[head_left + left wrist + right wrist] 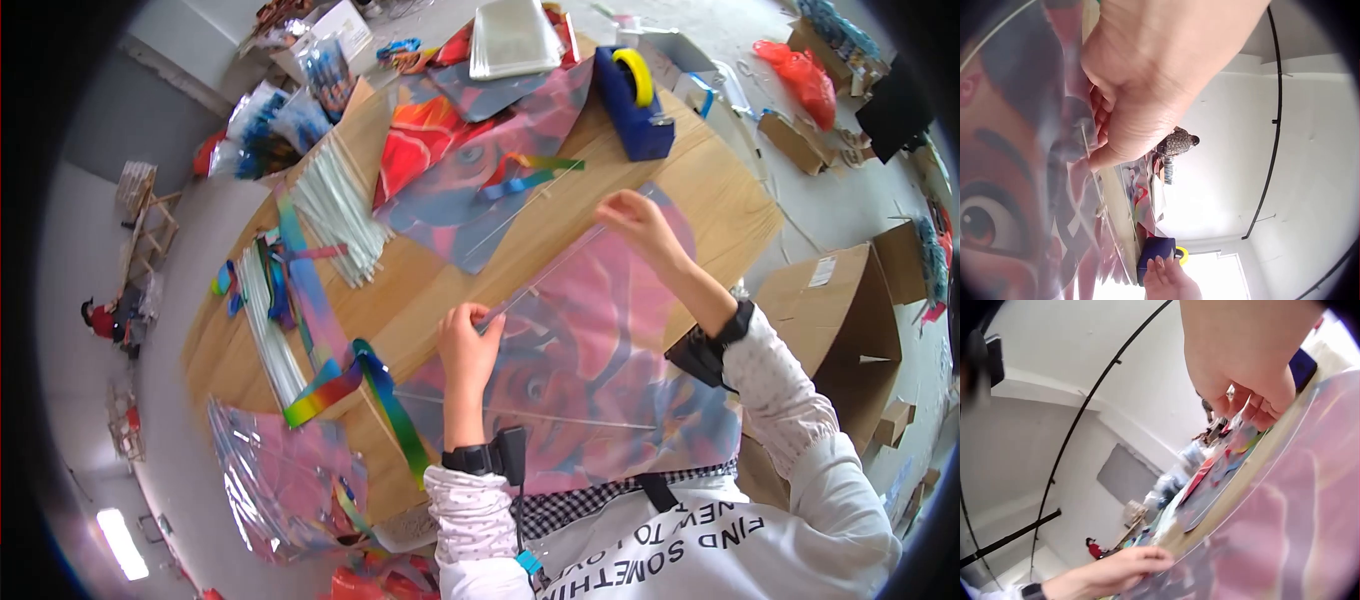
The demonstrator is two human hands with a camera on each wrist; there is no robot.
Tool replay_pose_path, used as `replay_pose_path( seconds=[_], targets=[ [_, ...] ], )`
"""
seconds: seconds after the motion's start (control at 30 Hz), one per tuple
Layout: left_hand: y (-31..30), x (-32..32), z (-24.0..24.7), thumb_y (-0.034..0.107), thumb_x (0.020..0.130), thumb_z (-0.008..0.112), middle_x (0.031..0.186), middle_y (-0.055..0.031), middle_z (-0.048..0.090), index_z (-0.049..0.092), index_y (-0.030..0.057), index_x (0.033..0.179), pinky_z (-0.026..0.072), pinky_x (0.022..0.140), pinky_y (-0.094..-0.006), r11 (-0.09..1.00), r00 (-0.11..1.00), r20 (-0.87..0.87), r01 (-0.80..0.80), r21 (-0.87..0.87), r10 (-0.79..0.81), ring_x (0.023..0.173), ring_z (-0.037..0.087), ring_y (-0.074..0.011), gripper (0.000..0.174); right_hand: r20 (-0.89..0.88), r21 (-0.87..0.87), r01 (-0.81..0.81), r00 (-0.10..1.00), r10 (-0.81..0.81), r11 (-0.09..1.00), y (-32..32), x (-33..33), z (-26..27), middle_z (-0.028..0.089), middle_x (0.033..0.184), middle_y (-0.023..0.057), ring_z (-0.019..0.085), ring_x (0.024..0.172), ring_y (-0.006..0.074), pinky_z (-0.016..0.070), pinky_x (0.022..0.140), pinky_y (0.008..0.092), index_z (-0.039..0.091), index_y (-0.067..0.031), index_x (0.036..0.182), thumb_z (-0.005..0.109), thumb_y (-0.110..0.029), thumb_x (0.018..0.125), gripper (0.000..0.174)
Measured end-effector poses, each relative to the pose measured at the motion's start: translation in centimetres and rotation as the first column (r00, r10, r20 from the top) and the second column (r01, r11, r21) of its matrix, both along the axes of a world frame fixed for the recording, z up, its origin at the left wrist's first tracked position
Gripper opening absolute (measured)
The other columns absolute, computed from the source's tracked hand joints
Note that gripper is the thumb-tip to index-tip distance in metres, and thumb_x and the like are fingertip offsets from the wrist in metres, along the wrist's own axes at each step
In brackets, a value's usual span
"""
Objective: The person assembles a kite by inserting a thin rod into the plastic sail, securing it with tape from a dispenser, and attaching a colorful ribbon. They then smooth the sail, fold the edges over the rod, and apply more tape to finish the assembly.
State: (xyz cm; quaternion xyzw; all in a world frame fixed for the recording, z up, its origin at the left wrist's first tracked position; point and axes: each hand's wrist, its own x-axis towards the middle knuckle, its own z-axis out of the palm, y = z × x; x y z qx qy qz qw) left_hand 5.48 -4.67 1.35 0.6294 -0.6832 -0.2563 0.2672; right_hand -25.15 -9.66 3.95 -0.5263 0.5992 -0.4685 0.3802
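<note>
The printed film sheet [590, 350] is found across the near side of the wooden table [400, 320], close against the person's front. Its rod-lined edge is pinched by the left hand [470, 350]; in the left wrist view, the thumb is seen pressed on the thin white rod [1092, 169], a contact hidden in the head view. The right hand [645, 235] is held near the far end, fingers bent. A pale sliver [1246, 403] is shown at its fingertips only in the right wrist view; whether it is gripped cannot be told.
</note>
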Motion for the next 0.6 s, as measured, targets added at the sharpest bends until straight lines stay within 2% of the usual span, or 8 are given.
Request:
replay_pose_path(
  seconds=[0.1, 0.2, 0.23, 0.33, 0.37, 0.53, 0.6],
  targets=[
    [0.4, -1.5, 0.8, 0.007, 0.083, 0.073, 0.104, -0.0138, 0.066, 0.062, 0.0008, 0.110, 0.0477, 0.093, -0.0442, 0.987, 0.960, -0.228, -0.157, 0.041, 0.162, 0.104, 0.060, -0.0321, 0.030, 0.106, 0.035, -0.201, 0.975, 0.197, 0.979, 3.3, 4.7, 0.9, 0.070, 0.088, 0.0096, 0.065, 0.080, 0.0137, 0.0528, 0.075, 0.0289, 0.063, 0.0043, 0.099, 0.068, -0.007, 0.092, 0.014],
    [1.3, -3.3, 1.9, -0.001, 0.084, 0.065, 0.117, -0.0165, 0.064, 0.058, 0.0006, 0.122, 0.0454, 0.101, -0.0461, 0.940, 0.996, 0.013, -0.075, -0.334, 0.084, 0.114, 0.057, -0.0349, 0.039, 0.276, 0.194, -0.266, 0.938, 0.207, 0.944, 4.6, 7.3, 0.9, 0.068, 0.089, 0.0038, 0.063, 0.084, 0.0092, 0.0496, 0.075, 0.0239, 0.063, 0.0015, 0.104, 0.066, -0.003, 0.095, 0.011],
    [1.6, -3.7, 1.8, -0.004, 0.084, 0.061, 0.129, -0.0176, 0.059, 0.056, 0.0016, 0.127, 0.0432, 0.104, -0.0473, 0.943, 0.999, -0.021, -0.030, -0.331, 0.025, 0.121, 0.054, -0.0371, 0.044, 0.281, 0.180, -0.263, 0.937, 0.206, 0.948, 4.6, 8.2, 0.5, 0.069, 0.089, 0.0040, 0.064, 0.079, 0.0093, 0.0491, 0.069, 0.0233, 0.063, 0.0010, 0.103, 0.068, -0.003, 0.093, 0.012],
    [2.1, -4.4, 1.1, -0.004, 0.085, 0.061, 0.132, -0.0172, 0.057, 0.055, 0.0018, 0.130, 0.0420, 0.106, -0.0473, 0.951, 1.000, -0.016, 0.020, -0.309, -0.026, 0.124, 0.053, -0.0375, 0.046, 0.207, 0.342, -0.192, 0.970, 0.126, 0.920, 5.1, 9.8, 0.4, 0.070, 0.086, 0.0098, 0.069, 0.082, 0.0150, 0.0531, 0.071, 0.0280, 0.059, 0.0037, 0.108, 0.068, -0.001, 0.089, 0.022],
    [2.2, -4.3, 0.8, -0.004, 0.086, 0.060, 0.135, -0.0168, 0.056, 0.054, 0.0015, 0.131, 0.0411, 0.107, -0.0476, 0.951, 0.999, 0.002, 0.032, -0.308, -0.032, 0.126, 0.052, -0.0374, 0.046, 0.223, 0.341, -0.183, 0.969, 0.110, 0.922, 5.3, 10.2, 0.4, 0.071, 0.086, 0.0103, 0.069, 0.082, 0.0152, 0.0533, 0.071, 0.0283, 0.058, 0.0032, 0.110, 0.069, -0.002, 0.088, 0.025],
    [2.6, -4.4, -0.6, -0.002, 0.089, 0.057, 0.135, -0.0170, 0.055, 0.055, 0.0005, 0.131, 0.0419, 0.106, -0.0491, 0.942, 1.000, -0.025, -0.012, -0.335, 0.004, 0.127, 0.052, -0.0373, 0.042, 0.261, 0.385, -0.076, 0.965, -0.030, 0.920, 5.4, 11.4, 0.6, 0.071, 0.087, 0.0129, 0.070, 0.080, 0.0164, 0.0541, 0.068, 0.0294, 0.051, 0.0013, 0.116, 0.072, -0.003, 0.086, 0.037],
    [2.8, -4.4, -1.1, -0.001, 0.089, 0.057, 0.136, -0.0174, 0.054, 0.055, 0.0001, 0.130, 0.0417, 0.107, -0.0492, 0.940, 1.000, -0.020, -0.015, -0.341, 0.009, 0.128, 0.051, -0.0378, 0.041, 0.277, 0.405, -0.083, 0.960, -0.035, 0.911, 5.2, 11.6, 0.1, 0.071, 0.087, 0.0130, 0.071, 0.081, 0.0169, 0.0544, 0.068, 0.0296, 0.051, 0.0012, 0.113, 0.072, -0.003, 0.086, 0.034]
  ],
)
